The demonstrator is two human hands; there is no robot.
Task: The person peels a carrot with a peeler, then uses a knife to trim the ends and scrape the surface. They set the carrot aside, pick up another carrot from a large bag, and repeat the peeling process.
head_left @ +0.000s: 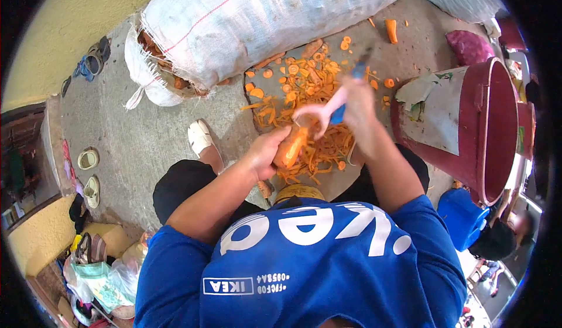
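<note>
My left hand (268,153) is closed around a partly peeled carrot (291,148), held above a heap of orange peelings. A pale pink Y-shaped peeler (321,115) is gripped in my right hand (359,102), its head just beside the carrot's upper end. Something blue (338,115) also shows at my right hand, with more blue and a dark tip sticking out on its far side; motion blur hides what it is. Under both hands lie carrot peelings (328,152), and cut carrot slices (293,69) are scattered farther off.
A large white woven sack (234,26) lies across the far side. To the right stands a tilted-looking dark red bin (433,114), with a blue jug (462,218) near it. One carrot piece (391,31) is on the concrete floor. Pale clogs (89,159) and bags (96,272) are at left.
</note>
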